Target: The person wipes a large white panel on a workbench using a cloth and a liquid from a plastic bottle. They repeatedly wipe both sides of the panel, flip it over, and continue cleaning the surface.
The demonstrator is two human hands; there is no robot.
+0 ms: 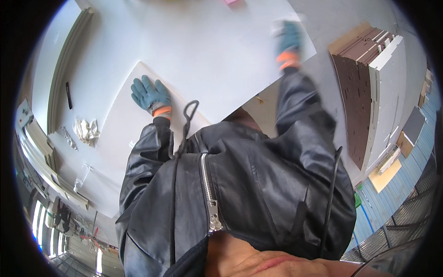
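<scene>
Head view, looking down over a dark jacket. A large white panel (217, 51) lies flat on the pale work surface (60, 143), filling the frame from 10 to 1 o'clock. A smaller white sheet (124, 120) rests on its near-left part.

Progress, as a judgement: both sheets are laid and both gloved hands are on them, so the placing looks done; squaring or shifting them looks to be what remains. No fastening is visible.

Left hand (150, 94), at 10 o'clock: blue glove, orange cuff, fingers spread wide and pressed flat on the smaller sheet. It grips nothing.

Right hand (290, 39), at 1 o'clock: same glove, at the large panel's right edge (motion-blurred). I cannot tell whether the fingers curl over the edge or only rest there.

Stacked brown and white boards (369, 92) stand at 3 o'clock. Crumpled wrapping (86, 130) lies at 9 o'clock.
</scene>
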